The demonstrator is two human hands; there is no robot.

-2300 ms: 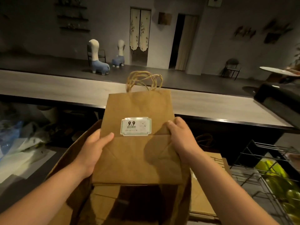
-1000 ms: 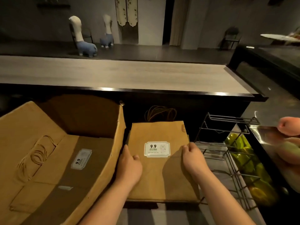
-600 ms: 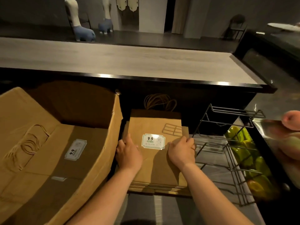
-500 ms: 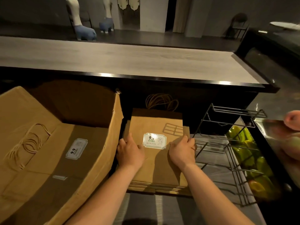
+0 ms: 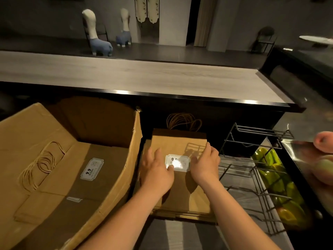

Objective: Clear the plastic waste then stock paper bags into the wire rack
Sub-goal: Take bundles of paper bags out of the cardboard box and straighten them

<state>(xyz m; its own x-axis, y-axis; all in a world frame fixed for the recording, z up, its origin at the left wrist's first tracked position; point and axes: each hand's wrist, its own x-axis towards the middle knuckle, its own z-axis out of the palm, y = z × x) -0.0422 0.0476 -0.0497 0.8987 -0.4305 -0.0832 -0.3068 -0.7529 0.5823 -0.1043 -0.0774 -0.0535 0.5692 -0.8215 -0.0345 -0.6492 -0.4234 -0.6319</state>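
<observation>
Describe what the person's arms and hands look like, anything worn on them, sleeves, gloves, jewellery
Both forearms are bare as far as the frame shows, with no sleeve in view. The left hand and the right hand wear no gloves. No watch, bracelet or ring shows on either, and no markings. The light is dim, so small details such as fingernails cannot be made out.

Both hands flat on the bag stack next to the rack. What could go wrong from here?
1. The paper bag stack sits uneven, lower bags jutting out at the near edge; pressing with the left hand and right hand could skew it further.
2. The twine handles lie loose beside the wire rack and might snag when loading.
</observation>
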